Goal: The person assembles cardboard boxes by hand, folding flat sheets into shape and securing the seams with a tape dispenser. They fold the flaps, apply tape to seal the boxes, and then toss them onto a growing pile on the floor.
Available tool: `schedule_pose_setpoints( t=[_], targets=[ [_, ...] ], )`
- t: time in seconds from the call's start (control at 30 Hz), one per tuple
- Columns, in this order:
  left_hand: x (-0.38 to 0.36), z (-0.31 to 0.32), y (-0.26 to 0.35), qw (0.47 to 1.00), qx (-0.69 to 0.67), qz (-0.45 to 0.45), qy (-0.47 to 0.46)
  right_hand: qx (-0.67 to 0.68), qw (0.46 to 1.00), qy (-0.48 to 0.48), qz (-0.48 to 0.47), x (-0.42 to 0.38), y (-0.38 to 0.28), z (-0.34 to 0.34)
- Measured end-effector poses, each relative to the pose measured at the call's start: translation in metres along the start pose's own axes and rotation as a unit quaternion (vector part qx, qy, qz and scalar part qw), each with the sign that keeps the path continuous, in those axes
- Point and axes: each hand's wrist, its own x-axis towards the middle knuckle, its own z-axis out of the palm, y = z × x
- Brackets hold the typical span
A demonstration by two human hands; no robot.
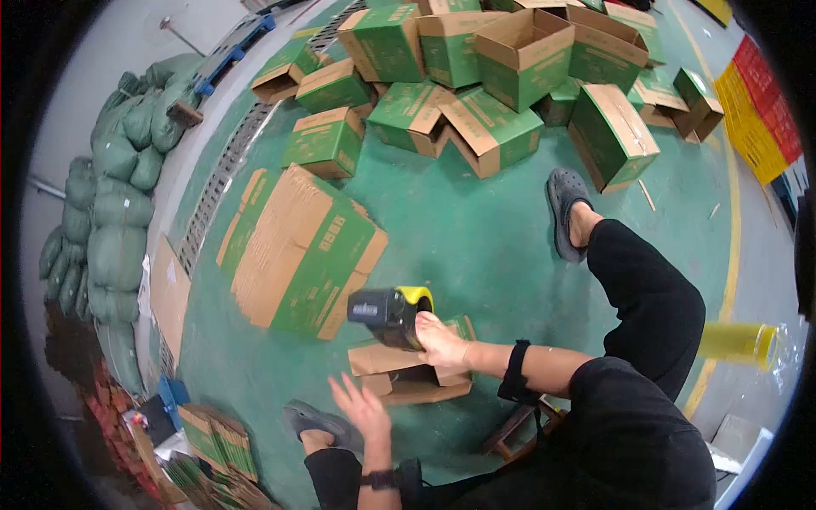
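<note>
In the head view my right hand (443,342) is closed around the handle of a black-and-yellow handheld power tool (378,316); its exact kind I cannot make out. The tool is above an open cardboard box (421,389) on the floor and covers part of it. My left hand (364,410) is empty with its fingers spread, just left of that box. Up and to the left lies a stack of flattened green-and-brown cartons (310,263).
Several erected cartons (408,110) are piled on the green floor ahead. Green sacks (119,221) line the left wall. More folded cardboard (217,438) stands at lower left. A yellow roll (738,344) is at right, beyond my leg. A yellow-and-red crate (761,110) stands at upper right.
</note>
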Motion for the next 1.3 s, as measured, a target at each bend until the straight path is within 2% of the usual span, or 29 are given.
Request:
schedule_pose_setpoints(
  t=[0.03,0.1,0.17,0.23,0.27,0.3,0.33,0.37,0.4,0.43,0.47,0.5,0.57,0.63,0.73,0.8,0.83,0.9,0.93,0.97,1.03,1.07,1.1,1.13,1.17,1.2,1.23,1.27,1.3],
  targets=[
    [0.016,0.012,0.009,1.000,-0.007,-0.001,0.003,0.012,1.000,0.028,-0.007,0.002,0.004,0.005],
    [0.039,0.042,0.019,0.996,-0.011,-0.090,-0.004,0.054,0.998,-0.029,0.014,0.009,-0.001,-0.004],
    [0.041,0.050,0.020,0.996,0.009,-0.089,0.007,0.024,0.999,-0.030,0.035,0.011,-0.007,-0.012],
    [0.036,0.068,0.004,0.996,0.029,-0.081,-0.005,-0.060,0.996,0.007,-0.066,0.003,-0.009,-0.001],
    [0.029,0.081,-0.016,0.969,-0.229,-0.091,-0.026,-0.189,0.978,0.007,-0.091,-0.007,-0.003,0.011],
    [0.032,0.081,-0.019,0.876,-0.471,-0.099,-0.032,-0.177,0.979,-0.074,-0.074,-0.009,-0.007,0.017],
    [0.028,0.077,-0.020,0.982,-0.177,-0.054,0.034,-0.174,0.976,-0.059,-0.117,-0.011,-0.006,0.017],
    [0.018,0.070,-0.024,0.981,-0.182,-0.055,0.031,-0.172,0.971,-0.040,-0.161,-0.007,-0.011,0.009],
    [0.018,0.073,-0.026,0.923,-0.361,-0.122,0.048,-0.187,0.966,0.003,-0.177,-0.002,-0.009,0.012],
    [0.030,0.079,-0.024,0.829,-0.528,-0.177,0.058,-0.212,0.958,0.022,-0.193,0.003,-0.010,0.009],
    [0.041,0.025,0.020,0.973,-0.194,-0.116,0.047,-0.181,0.968,0.028,-0.172,0.008,-0.009,0.003],
    [0.050,0.032,0.022,0.973,-0.195,-0.113,0.045,-0.140,0.979,0.030,-0.142,0.006,-0.013,0.002],
    [0.035,0.039,0.010,0.984,-0.067,-0.161,0.027,-0.187,0.980,-0.033,-0.061,0.006,-0.022,-0.008],
    [0.038,0.035,0.011,0.986,-0.078,-0.150,0.015,-0.122,0.989,0.054,-0.056,0.010,-0.028,-0.013],
    [0.041,0.042,0.009,0.985,-0.044,-0.163,0.038,-0.141,0.989,0.038,-0.023,0.017,-0.027,-0.010],
    [0.041,0.041,0.016,0.973,-0.021,-0.226,-0.036,-0.144,0.989,0.012,0.012,0.011,-0.019,-0.003],
    [0.034,0.047,0.010,0.972,-0.021,-0.228,-0.047,-0.142,0.990,0.006,0.021,0.004,-0.016,0.001],
    [0.030,0.059,-0.008,0.989,0.031,-0.144,-0.018,-0.225,0.971,0.010,-0.076,0.005,-0.011,0.013],
    [0.037,0.048,0.000,0.967,0.024,-0.228,-0.116,-0.239,0.967,0.032,-0.083,0.006,-0.010,0.016],
    [0.036,0.047,0.003,0.968,0.018,-0.225,-0.106,-0.245,0.965,0.038,-0.090,0.006,-0.008,0.014],
    [0.032,0.040,0.014,0.991,0.014,-0.077,0.105,-0.263,0.962,0.034,-0.065,0.008,-0.011,0.009],
    [0.026,0.037,0.015,0.995,-0.054,0.023,0.078,-0.280,0.958,0.040,-0.050,0.010,-0.010,0.011],
    [0.014,0.034,0.015,0.985,-0.116,0.119,0.046,-0.284,0.959,-0.017,-0.013,0.008,-0.008,0.013],
    [-0.002,0.029,0.027,0.979,-0.105,0.169,-0.051,-0.338,0.941,-0.020,0.003,0.008,-0.009,0.015],
    [-0.014,0.025,0.039,0.963,-0.092,0.207,-0.143,-0.336,0.915,-0.191,0.115,0.023,-0.030,-0.005],
    [-0.020,0.026,0.039,0.965,-0.085,0.198,-0.150,-0.291,0.936,-0.171,0.100,0.022,-0.029,-0.009],
    [-0.020,0.030,0.035,0.967,-0.078,0.187,-0.153,-0.312,0.945,-0.084,0.044,0.011,-0.011,0.009],
    [-0.018,0.035,0.031,0.969,-0.089,0.188,-0.136,-0.380,0.923,-0.056,0.015,0.014,-0.014,0.004],
    [-0.016,0.038,0.025,0.968,-0.102,0.191,-0.125,-0.308,0.941,-0.138,0.021,0.032,-0.010,-0.009]
  ],
)
